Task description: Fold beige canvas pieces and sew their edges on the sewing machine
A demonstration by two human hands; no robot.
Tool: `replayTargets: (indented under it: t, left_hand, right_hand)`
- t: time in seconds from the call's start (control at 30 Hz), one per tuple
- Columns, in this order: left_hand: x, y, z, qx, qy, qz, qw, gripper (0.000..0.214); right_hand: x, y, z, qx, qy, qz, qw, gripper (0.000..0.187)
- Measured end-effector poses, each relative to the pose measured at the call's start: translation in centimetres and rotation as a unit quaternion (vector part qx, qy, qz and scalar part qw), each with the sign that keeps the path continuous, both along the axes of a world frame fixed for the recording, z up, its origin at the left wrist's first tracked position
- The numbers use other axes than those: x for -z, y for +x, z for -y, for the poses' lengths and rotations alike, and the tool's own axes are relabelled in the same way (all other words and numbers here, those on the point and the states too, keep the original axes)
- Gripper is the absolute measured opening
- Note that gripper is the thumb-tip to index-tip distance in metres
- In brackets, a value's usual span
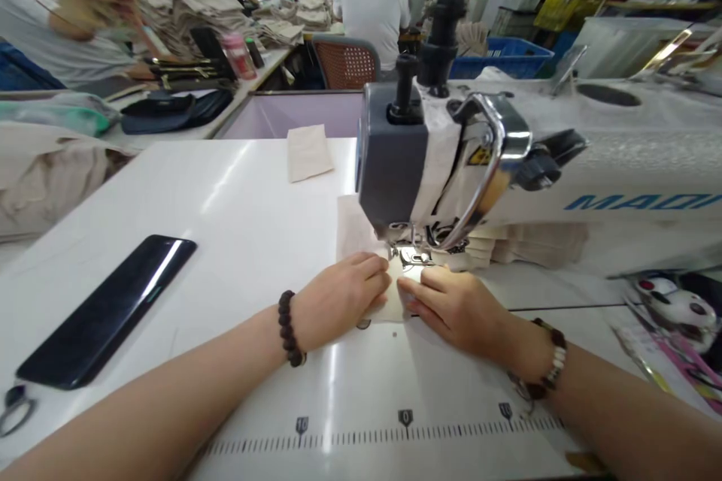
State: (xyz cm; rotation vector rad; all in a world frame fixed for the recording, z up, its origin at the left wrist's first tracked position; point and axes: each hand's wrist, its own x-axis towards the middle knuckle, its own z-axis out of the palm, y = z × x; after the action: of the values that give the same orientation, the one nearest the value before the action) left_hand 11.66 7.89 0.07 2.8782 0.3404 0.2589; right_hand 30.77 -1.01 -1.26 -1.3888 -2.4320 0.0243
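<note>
My left hand (338, 301) and my right hand (454, 308) press a beige cloth piece (383, 308) flat on the white sewing table (226, 195), just in front of the presser foot (411, 257). Their fingertips nearly meet at the needle area of the white industrial sewing machine (445, 158). The cloth runs under the foot and shows again behind it. A folded beige cloth square (309, 152) lies farther back on the table. To my left rests a black smartphone (107, 312).
Small snips (14, 409) lie at the table's left edge, and a printed ruler scale (395, 437) runs along the front. A beige cloth stack (535, 244) sits behind the machine. Beyond stand a seated co-worker (372, 7), cloth piles (192, 15) and a blue crate (502, 56).
</note>
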Motion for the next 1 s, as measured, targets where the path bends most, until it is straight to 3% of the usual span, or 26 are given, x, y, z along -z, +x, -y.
replayTargets:
  t: [0.77,1.0]
  left_hand:
    - [0.4,0.1,-1.1,0.002,0.011,0.005,1.000,0.013]
    - [-0.8,0.1,-0.5,0.022,0.044,-0.022,0.999,0.019]
  right_hand:
    - [-0.2,-0.6,-0.2,0.038,-0.020,0.018,0.999,0.026]
    - [-0.1,-0.4,-0.3,0.017,0.001,0.014,1.000,0.027]
